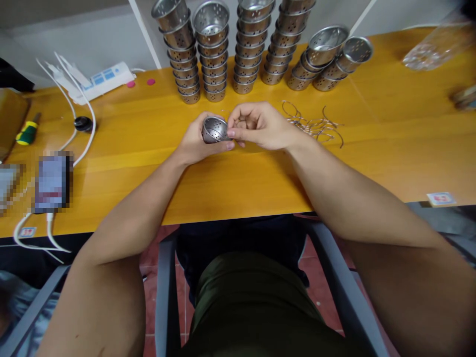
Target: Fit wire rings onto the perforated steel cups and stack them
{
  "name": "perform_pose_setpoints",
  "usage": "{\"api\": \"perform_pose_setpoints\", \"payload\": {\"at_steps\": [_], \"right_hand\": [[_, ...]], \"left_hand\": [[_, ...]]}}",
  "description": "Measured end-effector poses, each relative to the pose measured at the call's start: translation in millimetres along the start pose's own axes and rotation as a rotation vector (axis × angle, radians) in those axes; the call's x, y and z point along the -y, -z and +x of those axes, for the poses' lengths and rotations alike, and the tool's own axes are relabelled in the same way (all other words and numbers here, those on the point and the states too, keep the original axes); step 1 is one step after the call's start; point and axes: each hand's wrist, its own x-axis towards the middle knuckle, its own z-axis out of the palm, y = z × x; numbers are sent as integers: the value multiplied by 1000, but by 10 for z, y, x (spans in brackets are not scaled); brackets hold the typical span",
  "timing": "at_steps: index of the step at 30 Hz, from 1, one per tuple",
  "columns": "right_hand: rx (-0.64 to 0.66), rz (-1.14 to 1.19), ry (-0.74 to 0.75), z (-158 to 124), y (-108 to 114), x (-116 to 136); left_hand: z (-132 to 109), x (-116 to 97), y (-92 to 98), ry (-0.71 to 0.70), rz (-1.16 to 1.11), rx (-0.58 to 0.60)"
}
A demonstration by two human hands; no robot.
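Observation:
My left hand (197,140) is wrapped round a small perforated metal cup (214,130), which tilts with its mouth towards me. Finger and thumb of my right hand (260,125) are pinched together at the cup's right rim. Whatever lies in that pinch is too small and covered to make out. Just right of my right hand is a loose tangle of thin bent metal wires (316,128) on the table.
Behind my hands stand tall stacks of perforated metal cups (213,64), with shorter leaning stacks (327,49) to their right. On the left are a power strip (107,82), a cabled phone (52,182) and a screwdriver (29,131). A clear plastic bag (431,52) lies far right.

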Motion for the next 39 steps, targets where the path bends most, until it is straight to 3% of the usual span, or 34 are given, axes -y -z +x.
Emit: {"api": "perform_pose_setpoints", "payload": {"at_steps": [5, 11, 18, 30, 34, 39], "right_hand": [[-29, -19, -15, 9, -9, 21], [-133, -64, -45, -15, -1, 117], [-227, -184, -169, -49, 50, 120], [12, -587, -155, -89, 281, -132], [-18, -707, -146, -98, 391, -250], [-41, -599, -3, -82, 406, -381]], "left_hand": [[11, 37, -12, -31, 11, 47], [74, 173, 26, 9, 30, -61], [97, 269, 70, -7, 88, -102], [83, 245, 67, -2, 55, -79], [70, 214, 68, -4, 75, -100], [54, 92, 68, 41, 110, -107]]}}
